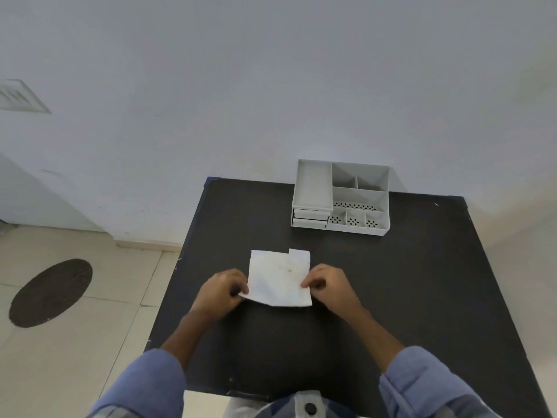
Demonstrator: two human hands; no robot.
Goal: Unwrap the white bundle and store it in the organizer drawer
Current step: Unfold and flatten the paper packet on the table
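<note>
The white bundle (278, 277) lies flat on the black table (391, 282) as a partly folded square of thin paper or cloth, with a small dark spot near its middle. My left hand (221, 292) pinches its near left corner. My right hand (327, 285) pinches its right edge. A grey organizer (340, 197) stands at the far edge of the table, with two shut drawers (310, 217) stacked under a tray on its left side and several open compartments on its right.
The table's left edge drops to a tiled floor with a dark oval mat (49, 292). A white wall (271, 86) rises right behind the organizer. Blue sleeves cover both forearms at the bottom of the view.
</note>
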